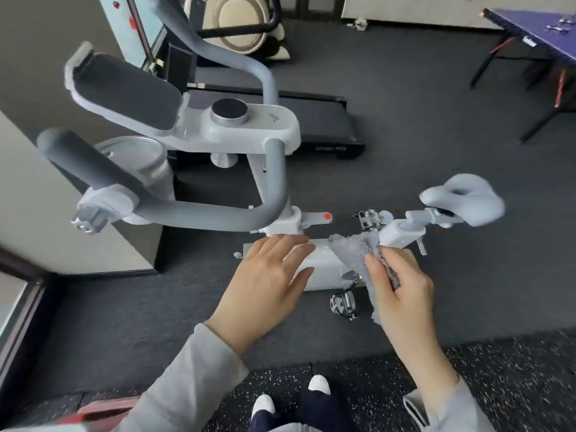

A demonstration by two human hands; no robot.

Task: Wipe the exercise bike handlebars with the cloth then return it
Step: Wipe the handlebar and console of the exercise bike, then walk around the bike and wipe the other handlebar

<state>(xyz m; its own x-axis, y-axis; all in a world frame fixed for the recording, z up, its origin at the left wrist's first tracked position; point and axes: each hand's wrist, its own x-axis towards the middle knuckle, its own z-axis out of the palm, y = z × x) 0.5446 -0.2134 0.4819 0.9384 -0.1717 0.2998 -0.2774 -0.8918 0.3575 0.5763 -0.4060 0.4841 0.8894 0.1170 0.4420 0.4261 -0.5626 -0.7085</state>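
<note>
— Holding the cloth (358, 254) bunched in the right hand (402, 288), fingers pinched on it, centre-right of the frame?

— Yes — left hand (265, 282) empty, fingers spread. I'd wrap the cloth round the grey handlebars (199, 210) at centre-left and slide along their curve.

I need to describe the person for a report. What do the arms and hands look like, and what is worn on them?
Both arms wear long, loose light grey fabric sleeves that end at the wrists. The left hand and the right hand are bare: no gloves, and no rings or watch are visible. The sleeves are plain, with no markings seen.
</note>
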